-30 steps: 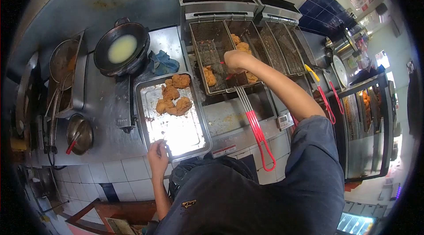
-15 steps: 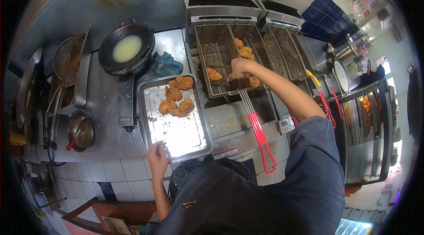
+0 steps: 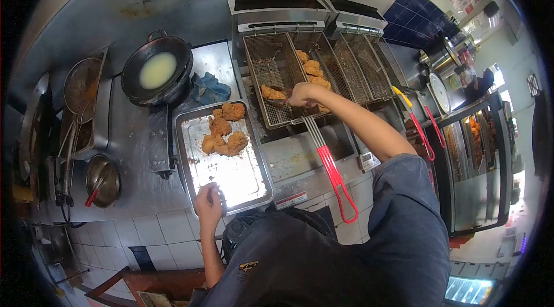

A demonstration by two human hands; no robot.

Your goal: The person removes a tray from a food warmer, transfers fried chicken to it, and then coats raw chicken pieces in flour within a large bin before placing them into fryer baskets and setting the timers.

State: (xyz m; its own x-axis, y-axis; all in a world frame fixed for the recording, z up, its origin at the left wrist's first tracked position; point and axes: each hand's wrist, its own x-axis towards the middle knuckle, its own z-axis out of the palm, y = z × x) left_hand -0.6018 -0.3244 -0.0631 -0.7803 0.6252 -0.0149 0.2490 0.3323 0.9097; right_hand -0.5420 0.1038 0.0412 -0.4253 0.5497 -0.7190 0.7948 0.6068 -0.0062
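Observation:
My right hand (image 3: 301, 94) is closed round a tool, apparently tongs, over the front of the left frying baskets. The tool's dark end (image 3: 281, 94) touches a piece of fried chicken (image 3: 270, 92) in the left basket (image 3: 266, 56). More browned pieces (image 3: 312, 68) lie in the basket beside it, some partly behind my hand and forearm. Near the front left corner of a metal tray (image 3: 266, 183), my left hand (image 3: 209, 203) has its fingers curled at the rim. Several fried pieces (image 3: 220, 126) sit in the tray's upper part.
Red-handled basket grips (image 3: 334, 183) stick out towards me. Left of the tray stand a dark pan of pale liquid (image 3: 157, 70), a blue cloth (image 3: 209, 88) and a small metal bowl (image 3: 109, 183). A glass-sided cabinet (image 3: 476, 174) is at right.
My right hand has shifted slightly left, and the tool's end is now against the chicken piece in the left basket. The whole view has moved a little. My left hand stays by the tray.

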